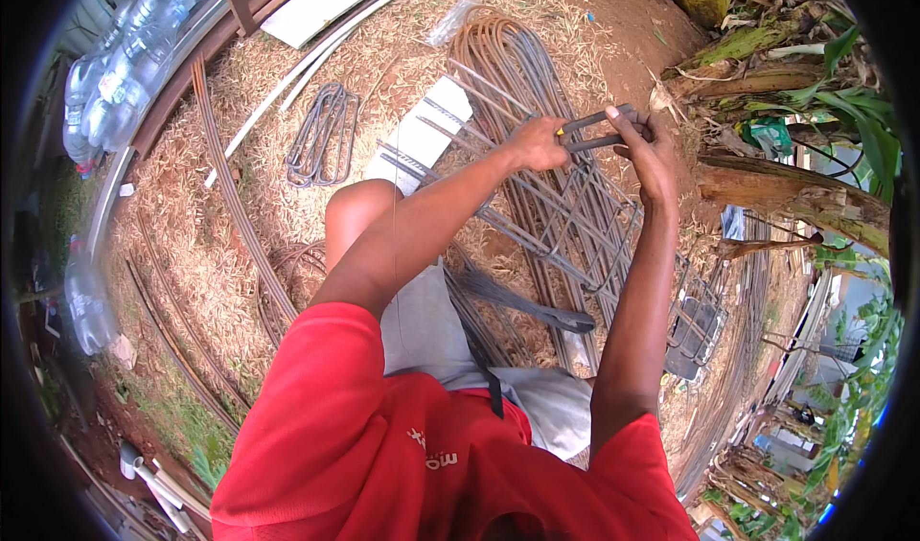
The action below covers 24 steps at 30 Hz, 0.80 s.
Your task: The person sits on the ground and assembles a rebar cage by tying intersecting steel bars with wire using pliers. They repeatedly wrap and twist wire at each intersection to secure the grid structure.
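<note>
My left hand [540, 144] is closed around one end of a dark two-handled tool, apparently pincers [596, 141], with a bit of yellow by the fingers. At the other end, my right hand [650, 154] has its thumb and fingers closed on the handles. The tool's jaws are hidden. Both hands are above a rebar cage [546, 246] of ribbed steel bars and bent stirrups. Long bars bent into loops [498, 43] lie under and beyond it. A bundle of dark tie wire [522, 297] rests across the bars close to my legs.
Stirrups [324, 137] are stacked on the straw-covered ground at left, near long thin rods [235, 191] and white pipes [287, 79]. A white board [426, 131] lies under the bar ends. Plastic bottles [129, 62] line the left edge; banana trunks [786, 191] stand at right.
</note>
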### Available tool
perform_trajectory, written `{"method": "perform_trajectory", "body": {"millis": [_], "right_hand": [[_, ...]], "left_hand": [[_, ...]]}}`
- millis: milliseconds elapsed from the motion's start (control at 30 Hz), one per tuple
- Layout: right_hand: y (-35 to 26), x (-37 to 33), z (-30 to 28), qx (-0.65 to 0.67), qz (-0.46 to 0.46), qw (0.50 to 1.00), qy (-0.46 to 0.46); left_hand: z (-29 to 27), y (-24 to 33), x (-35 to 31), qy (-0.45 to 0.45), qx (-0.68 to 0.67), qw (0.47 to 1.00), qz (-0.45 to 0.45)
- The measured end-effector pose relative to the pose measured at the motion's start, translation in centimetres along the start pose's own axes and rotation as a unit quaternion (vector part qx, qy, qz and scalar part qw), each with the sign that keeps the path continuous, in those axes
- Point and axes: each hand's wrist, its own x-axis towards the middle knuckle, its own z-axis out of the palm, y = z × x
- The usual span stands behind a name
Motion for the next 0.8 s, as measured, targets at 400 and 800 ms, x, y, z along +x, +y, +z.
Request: {"method": "perform_trajectory", "body": {"millis": [400,800], "right_hand": [[1.2,5.8,9.7,0.369,0.011,0.847,0.383],[1.0,-0.5,3.3,0.526,-0.004,0.850,-0.019]], "left_hand": [[-1.2,1.7,1.1,-0.060,0.031,0.998,0.007],[0.7,0.2,2.1,-0.054,0.006,0.995,0.089]]}}
